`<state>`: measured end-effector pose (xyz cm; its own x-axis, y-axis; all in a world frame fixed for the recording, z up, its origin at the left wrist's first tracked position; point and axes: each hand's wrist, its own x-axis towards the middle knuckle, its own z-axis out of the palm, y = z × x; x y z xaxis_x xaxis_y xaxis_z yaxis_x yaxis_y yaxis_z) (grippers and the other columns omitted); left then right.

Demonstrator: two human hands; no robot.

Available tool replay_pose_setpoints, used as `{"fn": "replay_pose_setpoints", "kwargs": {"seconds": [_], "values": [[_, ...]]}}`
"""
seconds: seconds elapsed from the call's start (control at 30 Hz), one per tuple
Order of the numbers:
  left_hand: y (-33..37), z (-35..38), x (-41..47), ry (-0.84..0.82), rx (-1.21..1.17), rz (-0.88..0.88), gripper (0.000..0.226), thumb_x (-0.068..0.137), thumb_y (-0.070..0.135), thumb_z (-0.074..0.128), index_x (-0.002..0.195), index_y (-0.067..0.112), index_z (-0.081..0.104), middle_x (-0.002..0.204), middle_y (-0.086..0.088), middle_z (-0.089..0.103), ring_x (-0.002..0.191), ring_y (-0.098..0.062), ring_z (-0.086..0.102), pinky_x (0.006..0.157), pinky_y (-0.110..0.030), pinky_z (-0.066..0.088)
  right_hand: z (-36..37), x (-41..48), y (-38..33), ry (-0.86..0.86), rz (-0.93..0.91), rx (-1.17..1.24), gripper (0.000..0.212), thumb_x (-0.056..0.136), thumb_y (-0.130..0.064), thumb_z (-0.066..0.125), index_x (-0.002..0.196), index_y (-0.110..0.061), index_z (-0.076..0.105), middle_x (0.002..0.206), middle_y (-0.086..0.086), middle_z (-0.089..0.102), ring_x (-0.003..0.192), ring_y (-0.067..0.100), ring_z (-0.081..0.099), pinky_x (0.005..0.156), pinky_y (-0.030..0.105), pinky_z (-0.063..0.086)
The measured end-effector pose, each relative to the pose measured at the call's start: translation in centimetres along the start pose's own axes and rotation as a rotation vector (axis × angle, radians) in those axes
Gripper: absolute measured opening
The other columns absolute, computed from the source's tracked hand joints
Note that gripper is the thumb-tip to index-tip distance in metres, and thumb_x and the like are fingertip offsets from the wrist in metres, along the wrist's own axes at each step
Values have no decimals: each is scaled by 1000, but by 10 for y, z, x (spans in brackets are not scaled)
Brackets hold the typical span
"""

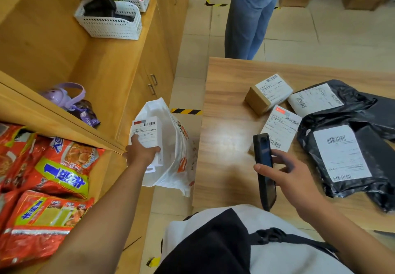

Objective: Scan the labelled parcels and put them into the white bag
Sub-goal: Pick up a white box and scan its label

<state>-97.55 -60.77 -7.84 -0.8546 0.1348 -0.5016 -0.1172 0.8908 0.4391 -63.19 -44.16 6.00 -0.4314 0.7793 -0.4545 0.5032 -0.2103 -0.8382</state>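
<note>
A big blue numeral 1, followed by Chinese characters, stands on the yellow-green band of a red noodle packet point(62, 175). The packet below it point(42, 214) carries blue Chinese characters too blurred to read. Shipping labels with barcodes sit on the white box point(147, 137), the cardboard box point(268, 94), the flat white parcel point(281, 128), the far black mailer point(316, 98) and the near black mailer point(342, 152). Their fine print is illegible. The white bag point(171, 149) bears orange-red print, also unreadable.
</note>
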Motion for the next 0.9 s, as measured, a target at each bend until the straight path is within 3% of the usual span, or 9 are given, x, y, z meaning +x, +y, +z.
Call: {"fn": "replay_pose_setpoints", "kwargs": {"seconds": [0.17, 0.47, 0.6, 0.73, 0.9], "values": [[5, 5, 24, -51, 50, -6, 97, 74, 37, 81, 151, 28, 22, 140, -17, 37, 130, -41, 31, 93, -51, 43, 7, -8, -1, 64, 20, -30, 82, 55, -57, 82, 130, -28, 65, 116, -7, 70, 87, 19, 69, 70, 33, 54], [7, 9, 37, -84, 63, 16, 102, 73, 37, 84, 152, 25, 20, 145, -18, 35, 133, -41, 31, 100, -53, 40, 17, -18, 0, 136, 56, -4, 75, 69, -42, 86, 138, -24, 60, 122, -2, 68, 87, 22, 72, 71, 33, 53], [7, 10, 34, -76, 88, 41, 110, 71, 49, 84, 153, 23, 17, 157, -14, 22, 143, -38, 22, 115, -55, 25, 22, -21, 1, 166, 59, 23, 73, 71, -39, 87, 138, -25, 60, 119, -5, 69, 81, 18, 73, 70, 33, 53], [12, 17, 21, -69, 67, 127, 99, 77, 50, 78, 153, 20, 22, 157, -13, 27, 143, -39, 26, 114, -56, 28, 23, -27, 4, 173, 61, 49, 75, 65, -46, 87, 134, -28, 62, 115, -7, 70, 73, 8, 73, 70, 34, 55], [36, 38, -18, -91, 13, 299, 84, 84, 40, 73, 152, 19, 29, 155, -12, 34, 141, -36, 31, 114, -52, 31, 16, -31, 12, 212, 70, 96, 73, 69, -42, 88, 135, -26, 62, 115, -6, 70, 80, 12, 72, 83, 47, 61]]}}
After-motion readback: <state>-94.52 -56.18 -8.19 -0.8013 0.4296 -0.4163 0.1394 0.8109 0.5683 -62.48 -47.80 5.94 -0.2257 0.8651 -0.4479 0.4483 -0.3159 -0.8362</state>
